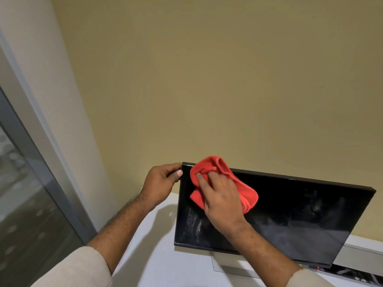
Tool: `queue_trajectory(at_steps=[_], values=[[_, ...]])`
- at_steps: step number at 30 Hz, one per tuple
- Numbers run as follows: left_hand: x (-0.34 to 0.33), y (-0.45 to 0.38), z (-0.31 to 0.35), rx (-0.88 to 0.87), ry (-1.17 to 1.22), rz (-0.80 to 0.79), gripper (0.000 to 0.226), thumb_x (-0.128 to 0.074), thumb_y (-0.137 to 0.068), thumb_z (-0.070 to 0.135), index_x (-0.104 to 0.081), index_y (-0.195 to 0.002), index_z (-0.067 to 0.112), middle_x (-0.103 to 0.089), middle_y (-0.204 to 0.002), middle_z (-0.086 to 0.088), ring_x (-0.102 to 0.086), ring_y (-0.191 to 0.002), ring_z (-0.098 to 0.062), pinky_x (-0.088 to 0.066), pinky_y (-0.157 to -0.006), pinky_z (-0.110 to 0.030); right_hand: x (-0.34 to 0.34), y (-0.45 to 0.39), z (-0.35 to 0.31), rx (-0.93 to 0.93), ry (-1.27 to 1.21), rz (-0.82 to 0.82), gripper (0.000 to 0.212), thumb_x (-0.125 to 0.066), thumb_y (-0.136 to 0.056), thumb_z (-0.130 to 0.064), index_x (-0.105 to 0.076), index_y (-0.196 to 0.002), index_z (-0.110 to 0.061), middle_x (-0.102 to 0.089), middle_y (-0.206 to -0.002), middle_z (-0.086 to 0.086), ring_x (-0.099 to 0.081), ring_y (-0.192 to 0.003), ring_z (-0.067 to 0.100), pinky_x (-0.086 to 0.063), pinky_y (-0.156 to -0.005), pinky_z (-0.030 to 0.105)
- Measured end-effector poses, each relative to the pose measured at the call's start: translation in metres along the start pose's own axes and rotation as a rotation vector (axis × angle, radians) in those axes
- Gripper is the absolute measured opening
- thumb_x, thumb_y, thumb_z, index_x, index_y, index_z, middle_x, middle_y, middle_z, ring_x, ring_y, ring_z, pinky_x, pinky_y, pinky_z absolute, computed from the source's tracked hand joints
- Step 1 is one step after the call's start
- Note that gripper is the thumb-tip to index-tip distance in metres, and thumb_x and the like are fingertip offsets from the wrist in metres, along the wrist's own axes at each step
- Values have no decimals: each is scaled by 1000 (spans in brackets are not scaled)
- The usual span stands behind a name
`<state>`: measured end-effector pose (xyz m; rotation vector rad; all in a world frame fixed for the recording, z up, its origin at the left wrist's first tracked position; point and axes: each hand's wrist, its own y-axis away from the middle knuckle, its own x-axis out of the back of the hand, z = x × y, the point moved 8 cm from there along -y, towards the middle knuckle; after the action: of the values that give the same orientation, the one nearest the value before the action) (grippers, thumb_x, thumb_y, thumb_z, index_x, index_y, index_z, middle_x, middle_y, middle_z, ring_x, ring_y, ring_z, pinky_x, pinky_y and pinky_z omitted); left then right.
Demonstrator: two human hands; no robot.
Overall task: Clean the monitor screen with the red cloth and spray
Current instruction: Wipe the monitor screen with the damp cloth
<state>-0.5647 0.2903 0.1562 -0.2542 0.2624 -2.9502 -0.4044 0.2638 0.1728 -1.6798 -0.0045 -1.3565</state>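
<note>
A black monitor point(300, 216) stands on a white desk, its dark screen tilted and showing pale smears near the lower left. My left hand point(160, 182) grips the monitor's upper left corner, thumb on the front bezel. My right hand point(220, 198) presses a crumpled red cloth point(246, 195) flat against the upper left part of the screen. The cloth bunches out above and to the right of my fingers. No spray bottle is in view.
The white desk point(157, 251) runs under the monitor, whose stand point(228, 264) shows below the lower edge. A beige wall fills the background. A glass panel with a grey frame point(39, 166) rises at the left. A grey ledge point(360, 257) sits at the right.
</note>
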Motion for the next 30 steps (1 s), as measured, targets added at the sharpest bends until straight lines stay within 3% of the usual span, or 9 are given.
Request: queue_trajectory(at_steps=[7, 12, 15, 18, 22, 25, 30], values=[[4, -2, -5, 34, 49, -4, 32, -57, -93, -1, -74, -108, 22, -75, -103, 16, -68, -100, 2, -49, -84, -10, -25, -7, -32, 65, 22, -106, 56, -58, -77, -18, -52, -133, -15, -53, -118, 5, -50, -90, 27, -41, -75, 40], [6, -6, -7, 59, 54, 34, 22, -57, -96, 11, -76, -104, 13, -78, -96, -4, -69, -85, -12, -55, -82, -24, -52, 41, -41, 267, 75, -285, 52, -40, -81, -25, -55, -129, -17, -55, -114, 2, -49, -88, 23, -40, -75, 36], [4, -5, 1, 17, -15, 48, 20, -58, -97, 18, -78, -94, 18, -78, -82, 6, -69, -73, -4, -54, -72, -17, -60, 65, -40, 334, 84, -374, 48, -48, -82, -28, -56, -128, -19, -56, -112, 0, -49, -87, 21, -45, -74, 34], [5, -5, 7, -2, -102, 25, 21, -57, -96, 13, -78, -93, 17, -75, -76, 17, -70, -72, 1, -53, -73, -15, -43, 55, -27, 256, 23, -231, 50, -68, -77, -25, -59, -126, -15, -53, -110, 4, -48, -83, 24, -35, -71, 36], [9, -9, 10, -38, -280, 21, 20, -60, -95, 20, -79, -93, 16, -78, -86, 2, -73, -86, -11, -56, -87, -34, -11, 20, -1, 19, -11, -17, 53, -74, -75, -14, -61, -127, -11, -58, -113, 12, -51, -83, 30, -37, -70, 39], [9, -13, 11, -22, -289, 20, 20, -60, -94, 18, -79, -90, 16, -78, -83, 0, -73, -84, -11, -56, -88, -40, -14, 9, -14, 33, 12, -34, 54, -69, -76, -14, -59, -129, -13, -59, -114, 11, -51, -85, 29, -37, -71, 39], [11, -14, 13, -2, -325, 56, 21, -60, -94, 16, -78, -87, 10, -76, -78, 0, -68, -71, -2, -56, -85, -35, -52, 30, -44, 127, 22, -177, 52, -46, -79, -19, -55, -130, -14, -54, -112, 6, -49, -87, 27, -34, -75, 38]])
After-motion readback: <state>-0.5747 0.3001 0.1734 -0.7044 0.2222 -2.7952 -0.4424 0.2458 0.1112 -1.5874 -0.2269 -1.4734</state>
